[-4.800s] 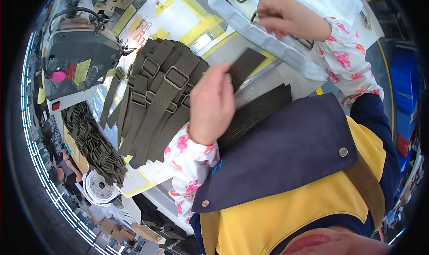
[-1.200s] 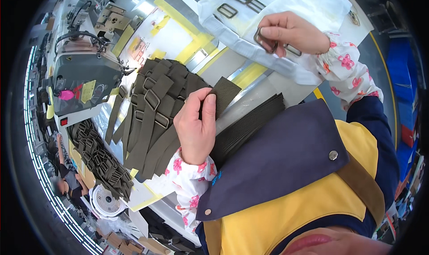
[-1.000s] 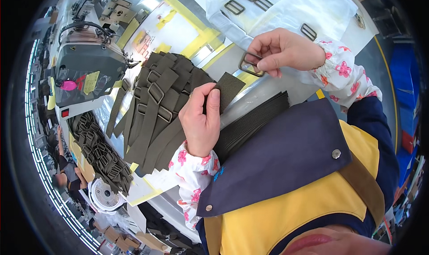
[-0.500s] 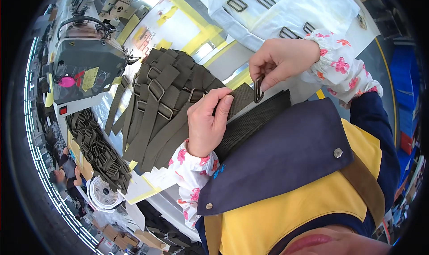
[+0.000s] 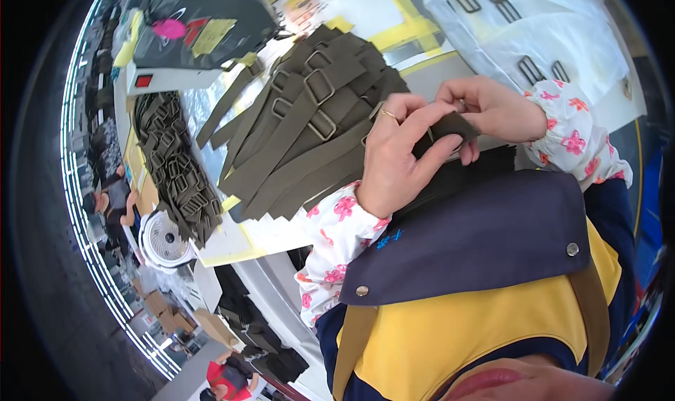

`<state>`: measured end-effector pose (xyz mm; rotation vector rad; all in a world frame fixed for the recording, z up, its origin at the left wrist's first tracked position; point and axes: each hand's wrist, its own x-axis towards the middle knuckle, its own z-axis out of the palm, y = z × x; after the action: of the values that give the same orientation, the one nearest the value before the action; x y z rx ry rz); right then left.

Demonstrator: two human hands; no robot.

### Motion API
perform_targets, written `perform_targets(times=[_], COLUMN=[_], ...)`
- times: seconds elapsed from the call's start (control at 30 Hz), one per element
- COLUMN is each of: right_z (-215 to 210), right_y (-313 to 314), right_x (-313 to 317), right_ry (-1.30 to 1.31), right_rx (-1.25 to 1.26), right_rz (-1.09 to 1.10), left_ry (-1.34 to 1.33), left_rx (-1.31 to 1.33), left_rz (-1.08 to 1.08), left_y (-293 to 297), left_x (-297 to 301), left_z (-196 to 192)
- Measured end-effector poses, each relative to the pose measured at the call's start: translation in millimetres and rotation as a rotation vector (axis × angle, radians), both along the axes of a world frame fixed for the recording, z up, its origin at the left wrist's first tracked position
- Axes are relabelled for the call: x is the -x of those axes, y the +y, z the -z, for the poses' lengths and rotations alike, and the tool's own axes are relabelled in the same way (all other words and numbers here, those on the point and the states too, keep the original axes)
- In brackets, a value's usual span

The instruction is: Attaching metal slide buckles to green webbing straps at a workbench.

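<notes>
My left hand is closed on a dark olive webbing strap, whose end is folded over between my two hands. Against it, my right hand is closed with fingers bent round the fold. A small glint of a metal slide buckle shows beneath the strap; the rest of it is hidden by fingers and webbing. Left of my hands lies a heap of olive straps, several with rectangular metal buckles threaded on.
Loose buckles lie on white plastic sheeting at the far right. A dark machine housing stands far left. Bundled straps with buckles lie along the table's left side, near a white fan. Other people are in the background.
My right hand has brought the buckle to the strap end, and the strap is now folded between both hands. The view has shifted, so the table sits differently in it.
</notes>
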<state>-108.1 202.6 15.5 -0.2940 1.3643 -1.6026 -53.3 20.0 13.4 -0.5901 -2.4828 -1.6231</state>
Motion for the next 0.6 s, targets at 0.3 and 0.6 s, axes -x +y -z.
perform_targets(times=[0.3,0.6], right_z=[25.3,27.5], right_y=[-19.6,-18.7], right_x=[-7.5,-16.4], right_ry=[0.303,0.283], right_rx=[-0.112,-0.068], right_rz=[0.092,0.07], left_ry=[-0.069,-0.184], left_rx=[0.108,0.26], left_rz=[-0.027,-0.09], left_y=[-17.7,-20.7], left_x=[-7.6,-12.1], left_z=[-0.8,15.4])
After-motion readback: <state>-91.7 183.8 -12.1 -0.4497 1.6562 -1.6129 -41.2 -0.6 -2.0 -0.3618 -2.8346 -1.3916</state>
